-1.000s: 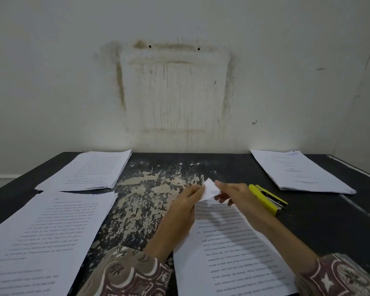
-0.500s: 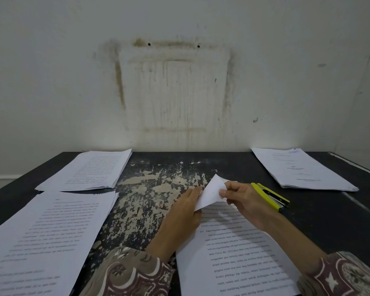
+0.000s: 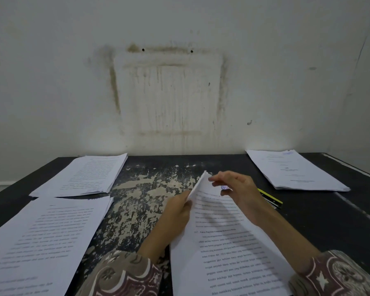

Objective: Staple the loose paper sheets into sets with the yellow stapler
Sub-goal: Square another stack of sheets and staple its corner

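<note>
Left hand (image 3: pixel 178 207) pinches the left edge of the paper set (image 3: pixel 226 242) near its far left corner, which is lifted and curled up off the black table (image 3: pixel 329 221). Right hand (image 3: pixel 236 189) hovers over the same far corner, fingers loosely curled toward the raised tip; whether they actually pinch the paper or only brush it can't be told, as the fingertips are blurred. Yellow stapler (image 3: pixel 270 199) lies on the table just right of the right hand, mostly hidden behind the wrist, only its right end showing. Its long axis runs far-left to near-right, roughly in line with the right forearm. Key relation: the stapler is just beside the right hand and well apart from the left, across the sheets, so the right hand is the one to take it, probably with a short shift to the right, while the left keeps the corner steady. Corner to be stapled sits left and slightly far of the stapler. Other paper stacks: far left (image 3: pixel 81 175), near left (image 3: pixel 41 242), far right (image 3: pixel 295 170).
</note>
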Action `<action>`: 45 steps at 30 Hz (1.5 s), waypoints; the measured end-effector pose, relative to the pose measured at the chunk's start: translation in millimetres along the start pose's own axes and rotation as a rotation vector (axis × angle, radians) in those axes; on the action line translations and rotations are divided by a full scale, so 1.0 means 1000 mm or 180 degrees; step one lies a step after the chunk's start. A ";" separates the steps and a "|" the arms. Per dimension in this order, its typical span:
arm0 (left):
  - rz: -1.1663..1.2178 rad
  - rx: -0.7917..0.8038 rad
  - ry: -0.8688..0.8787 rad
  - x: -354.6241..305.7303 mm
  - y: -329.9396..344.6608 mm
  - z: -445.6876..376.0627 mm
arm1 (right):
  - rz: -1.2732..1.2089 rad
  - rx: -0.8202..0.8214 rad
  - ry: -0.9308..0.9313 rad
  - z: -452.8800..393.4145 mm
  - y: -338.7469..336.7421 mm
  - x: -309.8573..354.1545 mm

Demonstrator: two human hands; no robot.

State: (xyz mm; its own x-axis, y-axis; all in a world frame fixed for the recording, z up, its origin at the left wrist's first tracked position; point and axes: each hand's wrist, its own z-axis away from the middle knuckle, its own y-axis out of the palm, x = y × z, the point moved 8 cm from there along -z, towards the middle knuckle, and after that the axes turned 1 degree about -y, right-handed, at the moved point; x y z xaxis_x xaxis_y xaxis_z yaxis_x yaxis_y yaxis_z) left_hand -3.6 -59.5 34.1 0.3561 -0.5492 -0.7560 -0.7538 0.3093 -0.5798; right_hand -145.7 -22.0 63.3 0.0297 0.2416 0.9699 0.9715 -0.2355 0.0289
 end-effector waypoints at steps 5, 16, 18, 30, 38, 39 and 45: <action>0.1122 -0.0277 -0.0485 -0.012 -0.030 0.007 | 0.0218 -0.0817 -0.0123 0.000 -0.050 0.016; 0.2461 -0.1080 -0.0882 -0.039 -0.047 -0.065 | 0.0718 0.0351 0.1175 0.018 -0.116 -0.018; 0.2463 -0.1001 -0.0905 -0.046 -0.033 -0.085 | 0.0844 0.0243 0.1163 0.019 -0.132 -0.016; 0.2002 0.0210 -0.1296 -0.054 0.113 -0.157 | 0.1070 -0.1873 0.0712 -0.005 -0.287 0.002; 0.1009 0.0627 -0.1102 -0.054 0.185 -0.187 | 0.1652 -0.2334 0.1052 -0.029 -0.347 -0.018; 0.0933 0.0590 -0.1074 -0.055 0.190 -0.192 | 0.1676 -0.2394 0.1137 -0.030 -0.353 -0.022; 0.0407 0.0503 -0.0766 -0.056 0.212 -0.203 | 0.2401 -0.2395 0.0917 -0.042 -0.365 -0.032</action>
State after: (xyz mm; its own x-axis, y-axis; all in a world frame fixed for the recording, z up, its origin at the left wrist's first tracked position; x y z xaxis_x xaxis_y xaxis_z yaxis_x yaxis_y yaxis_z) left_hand -295.6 -121.2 15.3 0.3986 -0.3045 -0.8651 -0.7124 0.4912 -0.5012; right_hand -511.0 16.7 31.6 0.4037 -0.4106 0.8176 0.3325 -0.7667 -0.5492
